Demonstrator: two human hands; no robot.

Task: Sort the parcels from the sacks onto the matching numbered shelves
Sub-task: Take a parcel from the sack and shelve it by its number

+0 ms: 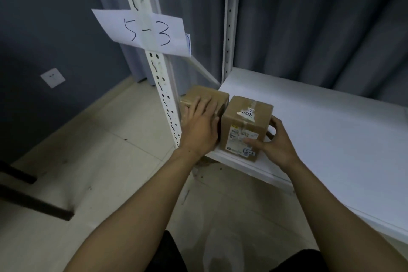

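Two brown cardboard parcels stand side by side at the left end of the white shelf (320,121). The right parcel (245,123) has white labels on its front and torn tape on top. My right hand (272,141) grips it, thumb on the front label and fingers curled round its right side. My left hand (202,121) lies with straight fingers on the left parcel (209,95), its palm against the gap between the two boxes. A paper sign (145,32) reading "5-3" is taped to the white shelf post (163,86) above them.
Grey curtains (320,24) hang behind the shelf. A second perforated post (229,24) rises at the shelf's back corner. Beige floor tiles (106,161) lie to the left, with dark furniture legs (33,203) at the far left. A wall socket (53,77) sits on the dark wall.
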